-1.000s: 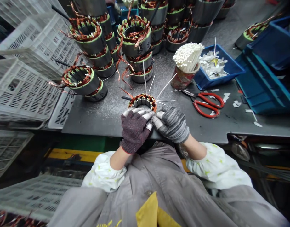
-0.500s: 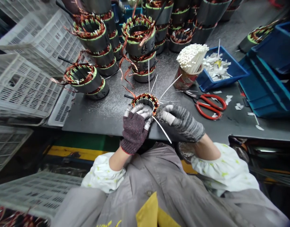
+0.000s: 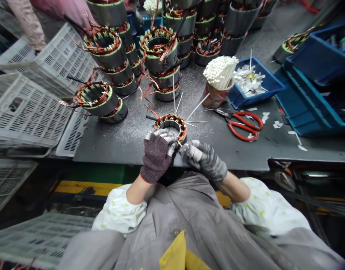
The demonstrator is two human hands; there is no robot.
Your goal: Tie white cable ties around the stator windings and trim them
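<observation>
White sticks (image 3: 220, 69) fill cup (image 3: 215, 96); paper scraps (image 3: 248, 81) fill blue tray (image 3: 269, 88).

scissors (image 3: 243, 125) lie on the table (image 3: 118, 138), right of the stator (image 3: 171, 125).

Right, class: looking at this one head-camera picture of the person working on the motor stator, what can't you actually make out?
- Head view: the near side of the stator is covered by the left hand.
- Whether the right hand pinches a white strip: too small, hidden by its own fingers.
- The contents of the far blue bins: cut off by the right edge, dark.
- The other person's sleeve: cut off at the top edge.
</observation>
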